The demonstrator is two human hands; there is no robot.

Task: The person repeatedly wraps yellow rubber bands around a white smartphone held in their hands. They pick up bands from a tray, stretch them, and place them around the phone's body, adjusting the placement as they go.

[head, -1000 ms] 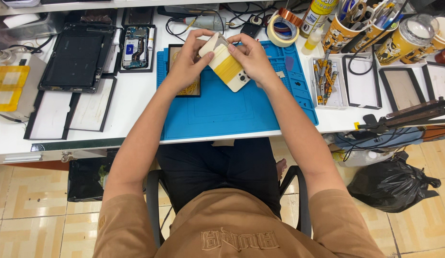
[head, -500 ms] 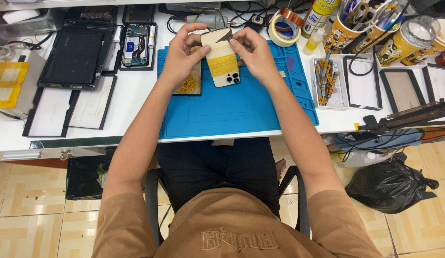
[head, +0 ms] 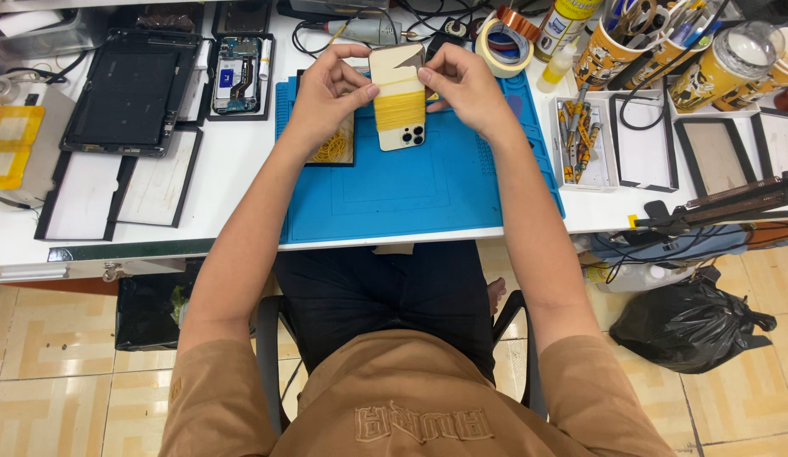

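A white smartphone point(head: 399, 97) with its back and camera lenses facing up is held over the blue work mat point(head: 411, 186). Yellow rubber bands wrap its middle. My left hand point(head: 326, 95) grips its left edge, thumb on the bands. My right hand point(head: 463, 85) pinches the phone's upper right corner. The phone stands lengthwise, its top end pointing away from me. A small black tray with yellow rubber bands point(head: 333, 148) lies on the mat under my left wrist.
A dark tablet point(head: 127, 93) and an opened phone point(head: 236, 72) lie at the left with black trays point(head: 115, 186). A tape roll point(head: 504, 46), a tool tray point(head: 580, 140), cups of tools point(head: 631, 51) and more trays stand at the right. A black bag point(head: 690, 326) sits on the floor.
The phone has turned from a tilt to lengthwise and moved slightly away from me. Both hands shifted up the mat with it, and my right hand now pinches the top corner.
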